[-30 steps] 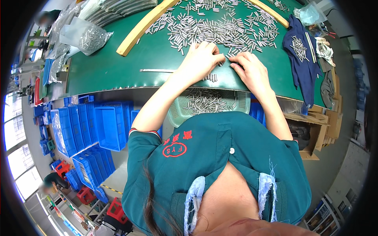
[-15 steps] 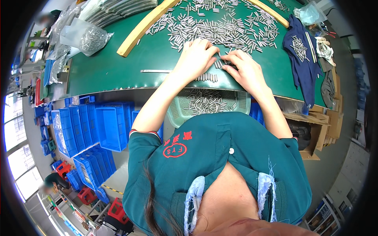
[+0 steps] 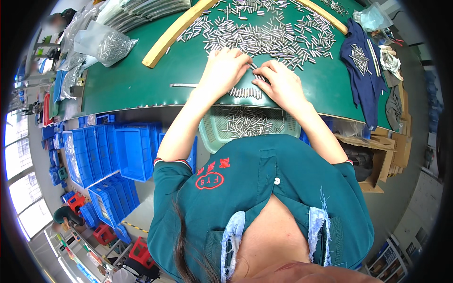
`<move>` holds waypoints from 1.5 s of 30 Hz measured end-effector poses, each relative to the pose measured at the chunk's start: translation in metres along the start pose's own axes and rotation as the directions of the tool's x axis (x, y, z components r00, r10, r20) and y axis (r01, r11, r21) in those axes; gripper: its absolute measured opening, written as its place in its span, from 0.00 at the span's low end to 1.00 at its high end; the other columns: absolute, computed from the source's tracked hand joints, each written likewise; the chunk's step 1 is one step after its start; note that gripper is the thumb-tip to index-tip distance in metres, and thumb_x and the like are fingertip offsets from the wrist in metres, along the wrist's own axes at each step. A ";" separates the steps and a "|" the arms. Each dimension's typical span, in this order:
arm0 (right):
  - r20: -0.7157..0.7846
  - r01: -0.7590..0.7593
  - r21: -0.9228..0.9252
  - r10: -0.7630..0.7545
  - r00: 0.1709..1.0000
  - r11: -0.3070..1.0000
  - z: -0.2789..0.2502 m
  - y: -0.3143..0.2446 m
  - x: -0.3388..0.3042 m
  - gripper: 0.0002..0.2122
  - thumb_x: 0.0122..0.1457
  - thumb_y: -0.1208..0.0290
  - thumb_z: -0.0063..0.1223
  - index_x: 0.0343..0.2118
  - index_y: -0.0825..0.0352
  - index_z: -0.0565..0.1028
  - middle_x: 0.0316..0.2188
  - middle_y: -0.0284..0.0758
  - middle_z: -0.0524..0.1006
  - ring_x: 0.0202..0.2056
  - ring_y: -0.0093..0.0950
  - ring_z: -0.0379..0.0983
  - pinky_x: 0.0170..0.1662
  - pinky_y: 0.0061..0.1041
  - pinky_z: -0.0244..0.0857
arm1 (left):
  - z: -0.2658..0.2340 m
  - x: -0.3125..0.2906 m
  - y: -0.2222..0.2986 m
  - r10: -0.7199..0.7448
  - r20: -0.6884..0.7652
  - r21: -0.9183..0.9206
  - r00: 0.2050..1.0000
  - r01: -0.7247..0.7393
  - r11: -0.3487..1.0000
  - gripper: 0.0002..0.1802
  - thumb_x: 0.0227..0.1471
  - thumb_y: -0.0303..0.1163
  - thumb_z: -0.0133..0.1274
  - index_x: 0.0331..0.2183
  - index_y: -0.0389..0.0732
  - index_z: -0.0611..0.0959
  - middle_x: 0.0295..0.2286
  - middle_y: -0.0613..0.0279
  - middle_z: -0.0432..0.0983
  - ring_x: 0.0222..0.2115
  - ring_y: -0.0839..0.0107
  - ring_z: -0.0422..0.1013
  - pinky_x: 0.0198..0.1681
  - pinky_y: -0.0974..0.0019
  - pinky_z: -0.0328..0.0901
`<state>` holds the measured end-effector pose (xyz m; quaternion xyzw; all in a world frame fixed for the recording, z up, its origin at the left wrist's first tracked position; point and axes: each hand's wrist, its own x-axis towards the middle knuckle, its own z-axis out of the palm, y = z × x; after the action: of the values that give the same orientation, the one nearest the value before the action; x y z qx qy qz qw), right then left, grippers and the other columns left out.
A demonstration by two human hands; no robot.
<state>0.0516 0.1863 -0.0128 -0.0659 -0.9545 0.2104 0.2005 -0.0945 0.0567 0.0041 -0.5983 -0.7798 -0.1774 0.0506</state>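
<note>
On the green tabletop (image 3: 125, 80) lies a wide heap of small steel pins (image 3: 264, 35). My left hand (image 3: 225, 71) is at the heap's near edge, fingers curled and closed on a steel pin at its fingertips. Close to its right, my right hand (image 3: 281, 86) pinches a few pins (image 3: 258, 76) between thumb and fingers; the fingers partly hide them. Nearer the table's front edge, a neat row of pins (image 3: 245, 93) lies side by side. A thin metal strip (image 3: 183, 85) sticks out left of my left wrist.
Wooden bars (image 3: 177, 35) flank the heap. Below the table edge, a pale green basket (image 3: 210, 134) holds more pins. A bag of pins (image 3: 106, 45) is at far left; dark blue cloth (image 3: 361, 89) with pins lies at right. Blue crates (image 3: 134, 153) stand lower left.
Both hands have shifted slightly to the left, along with the pins between them. The row near the front edge shows more fully now.
</note>
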 end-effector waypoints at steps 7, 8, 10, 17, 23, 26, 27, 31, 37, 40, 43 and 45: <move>-0.002 -0.117 0.014 0.118 0.993 0.993 -0.016 0.007 -0.013 0.11 0.50 0.62 0.59 0.34 0.60 0.76 0.32 0.30 0.71 0.36 0.29 0.72 0.38 0.28 0.68 | 0.008 0.004 0.008 0.003 0.072 0.018 0.997 -0.004 1.000 0.10 0.49 0.35 0.54 0.37 0.49 0.79 0.31 0.66 0.71 0.37 0.65 0.69 0.43 0.59 0.58; 0.023 -0.155 0.032 0.154 0.988 0.987 -0.021 0.007 -0.015 0.11 0.50 0.62 0.60 0.35 0.60 0.76 0.32 0.31 0.71 0.36 0.29 0.72 0.38 0.29 0.68 | 0.007 0.003 0.008 -0.002 0.081 0.030 0.997 0.000 1.000 0.10 0.49 0.35 0.54 0.37 0.50 0.79 0.31 0.66 0.71 0.37 0.66 0.69 0.43 0.59 0.58; 0.027 -0.173 0.017 0.173 0.985 0.985 -0.026 0.009 -0.020 0.11 0.50 0.62 0.60 0.35 0.60 0.76 0.31 0.31 0.71 0.36 0.30 0.72 0.38 0.29 0.67 | 0.004 0.001 0.008 0.021 0.091 0.020 0.996 -0.023 1.000 0.09 0.49 0.35 0.54 0.36 0.50 0.79 0.30 0.66 0.71 0.37 0.65 0.69 0.43 0.58 0.58; 0.034 -0.171 0.030 0.170 0.985 0.985 -0.039 0.013 -0.025 0.18 0.51 0.64 0.59 0.46 0.59 0.73 0.32 0.30 0.73 0.35 0.29 0.71 0.40 0.29 0.66 | 0.010 0.007 0.035 0.177 0.122 -0.046 0.976 -0.173 0.984 0.09 0.49 0.34 0.54 0.36 0.50 0.77 0.30 0.65 0.70 0.37 0.65 0.69 0.42 0.58 0.58; 0.030 -0.120 0.076 0.118 0.993 0.990 -0.049 0.023 -0.034 0.24 0.52 0.79 0.55 0.54 0.59 0.68 0.30 0.32 0.73 0.33 0.29 0.71 0.39 0.26 0.66 | 0.017 0.010 0.046 0.130 0.082 -0.095 0.988 -0.122 0.988 0.16 0.45 0.36 0.58 0.38 0.45 0.76 0.30 0.66 0.72 0.36 0.66 0.68 0.42 0.60 0.58; 0.057 -0.186 0.223 0.178 0.982 0.957 -0.050 0.021 -0.037 0.21 0.55 0.76 0.52 0.53 0.58 0.67 0.33 0.32 0.74 0.35 0.29 0.72 0.41 0.29 0.66 | 0.016 0.009 0.048 0.131 0.082 -0.133 0.988 -0.119 0.984 0.16 0.45 0.36 0.59 0.38 0.44 0.76 0.30 0.67 0.72 0.36 0.66 0.69 0.42 0.60 0.58; 0.059 -0.241 0.265 0.233 0.971 0.934 -0.052 0.019 -0.037 0.20 0.55 0.75 0.51 0.53 0.59 0.68 0.33 0.32 0.74 0.36 0.29 0.73 0.41 0.29 0.67 | 0.014 0.009 0.049 0.117 0.096 -0.185 0.989 -0.098 0.978 0.16 0.45 0.36 0.58 0.38 0.45 0.77 0.29 0.67 0.72 0.36 0.66 0.69 0.42 0.59 0.59; 0.025 -0.321 0.229 0.324 0.946 0.919 -0.060 0.024 -0.040 0.16 0.57 0.74 0.50 0.49 0.60 0.71 0.34 0.33 0.75 0.36 0.28 0.74 0.40 0.28 0.68 | 0.006 0.005 0.041 0.079 0.070 -0.120 0.994 -0.070 0.990 0.13 0.46 0.36 0.57 0.36 0.45 0.78 0.29 0.66 0.72 0.35 0.65 0.69 0.42 0.60 0.59; 0.014 -0.364 0.061 0.363 0.932 0.930 -0.064 0.027 -0.045 0.06 0.55 0.70 0.53 0.36 0.63 0.76 0.32 0.33 0.73 0.36 0.30 0.73 0.39 0.29 0.67 | 0.008 0.001 0.046 0.079 0.113 -0.100 0.990 -0.068 0.993 0.06 0.48 0.35 0.55 0.32 0.48 0.81 0.28 0.66 0.70 0.35 0.66 0.68 0.41 0.59 0.59; 0.017 -0.365 0.029 0.365 0.931 0.930 -0.060 0.025 -0.047 0.06 0.55 0.68 0.53 0.34 0.62 0.76 0.32 0.33 0.73 0.36 0.31 0.73 0.40 0.31 0.66 | 0.007 0.001 0.044 0.075 0.101 -0.092 0.992 -0.066 0.994 0.07 0.49 0.35 0.55 0.33 0.48 0.81 0.28 0.67 0.70 0.35 0.66 0.68 0.41 0.59 0.58; 0.051 -0.367 0.032 0.365 0.930 0.930 -0.059 0.020 -0.045 0.06 0.55 0.67 0.53 0.33 0.62 0.76 0.33 0.32 0.73 0.37 0.32 0.72 0.41 0.32 0.66 | 0.006 0.000 0.043 0.062 0.095 -0.088 0.994 -0.054 0.995 0.07 0.49 0.35 0.55 0.33 0.48 0.81 0.29 0.67 0.70 0.35 0.66 0.68 0.40 0.59 0.58; 0.041 -0.336 0.058 0.334 0.942 0.940 -0.059 0.018 -0.044 0.06 0.55 0.67 0.54 0.34 0.62 0.76 0.33 0.33 0.73 0.36 0.31 0.73 0.39 0.31 0.67 | 0.005 0.000 0.042 0.053 0.101 -0.086 0.993 -0.045 0.995 0.07 0.49 0.35 0.55 0.33 0.48 0.81 0.29 0.67 0.70 0.35 0.66 0.68 0.40 0.59 0.58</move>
<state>0.1171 0.2155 0.0131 -0.2177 -0.9251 0.2731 0.1491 -0.0538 0.0676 0.0087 -0.6273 -0.7582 -0.1776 -0.0103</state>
